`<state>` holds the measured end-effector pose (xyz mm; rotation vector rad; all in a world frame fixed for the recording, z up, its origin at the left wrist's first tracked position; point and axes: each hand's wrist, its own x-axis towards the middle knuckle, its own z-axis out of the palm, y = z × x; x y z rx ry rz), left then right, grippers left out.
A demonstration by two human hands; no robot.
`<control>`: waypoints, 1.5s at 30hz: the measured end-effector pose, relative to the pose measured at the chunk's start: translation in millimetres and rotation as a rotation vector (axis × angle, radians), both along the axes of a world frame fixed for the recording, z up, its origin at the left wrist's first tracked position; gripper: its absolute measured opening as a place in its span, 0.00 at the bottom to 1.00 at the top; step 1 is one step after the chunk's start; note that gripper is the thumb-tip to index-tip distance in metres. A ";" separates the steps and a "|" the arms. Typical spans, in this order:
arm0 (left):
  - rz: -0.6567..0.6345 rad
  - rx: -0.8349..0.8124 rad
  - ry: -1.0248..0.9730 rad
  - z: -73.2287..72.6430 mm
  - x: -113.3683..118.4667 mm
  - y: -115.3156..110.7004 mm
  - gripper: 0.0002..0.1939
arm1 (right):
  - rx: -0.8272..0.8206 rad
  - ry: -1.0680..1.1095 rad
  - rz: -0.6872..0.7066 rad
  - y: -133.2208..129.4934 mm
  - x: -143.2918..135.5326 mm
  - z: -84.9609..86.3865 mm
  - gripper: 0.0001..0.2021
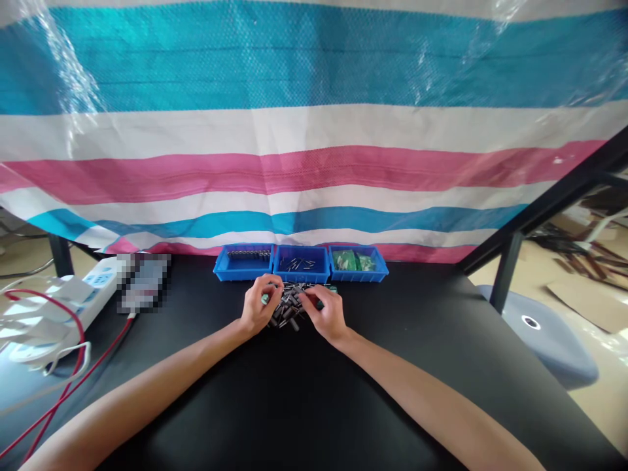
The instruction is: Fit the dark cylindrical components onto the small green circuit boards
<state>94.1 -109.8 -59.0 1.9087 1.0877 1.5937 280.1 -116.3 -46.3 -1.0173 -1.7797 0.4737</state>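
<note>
A heap of small dark cylinders and thin metal pins lies on the black table between my hands. My left hand is at the heap's left side, its fingers curled together, with a small green piece showing at the palm. On the right side, my right hand has thumb and fingers closed over the heap's edge. A bit of dark green shows by its fingers too. What either set of fingertips grips is too small to name.
Three blue bins stand behind the heap: the left bin holds a row of metal parts, the middle bin loose pins, the right bin green packets. A power strip and red cable lie left. A striped sheet hangs behind.
</note>
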 end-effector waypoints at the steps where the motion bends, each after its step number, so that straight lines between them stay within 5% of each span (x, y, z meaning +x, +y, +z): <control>1: 0.001 0.000 -0.002 -0.3 -0.1 0.1 0.07 | -0.003 0.000 0.001 0.0 0.0 0.1 0.11; 28: 0.009 -0.016 0.007 -2.5 -0.5 0.1 0.07 | 0.005 -0.010 0.027 1.1 0.0 -2.9 0.11; 45: -0.029 0.066 0.277 8.9 -1.3 0.3 0.08 | 0.029 0.014 0.032 1.4 -1.1 -3.0 0.06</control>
